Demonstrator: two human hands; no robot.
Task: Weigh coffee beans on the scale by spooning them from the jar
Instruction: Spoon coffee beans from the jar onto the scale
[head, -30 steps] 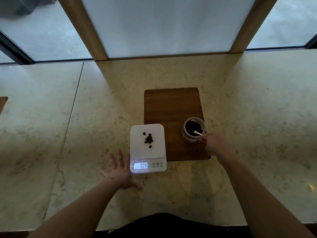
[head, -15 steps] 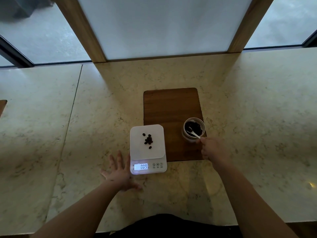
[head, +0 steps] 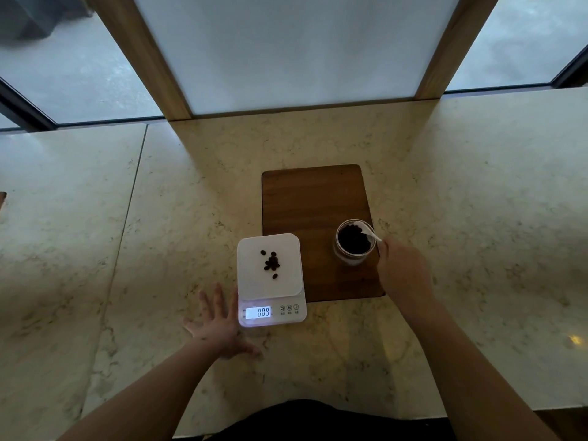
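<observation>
A white digital scale (head: 251, 281) sits on the marble counter, its lit display reading 009. A small heap of dark coffee beans (head: 271, 264) lies on its platform. To its right a glass jar (head: 349, 260) of beans stands on a brown wooden board (head: 313, 198). My right hand (head: 404, 272) is just right of the jar, shut on the handle of a white spoon (head: 369, 232) whose bowl rests inside the jar at its far right rim. My left hand (head: 219, 323) lies flat on the counter, fingers spread, beside the scale's front left corner.
The pale marble counter (head: 111, 265) runs wide to both sides, with a seam down the left part. A frosted window panel between two wooden posts (head: 143, 55) closes off the back. A brown object pokes in at the far left edge (head: 2, 198).
The spoon's bowl has shifted from the middle of the jar toward its far right rim, and my right hand has moved slightly with it. Left hand, scale and reading are unchanged.
</observation>
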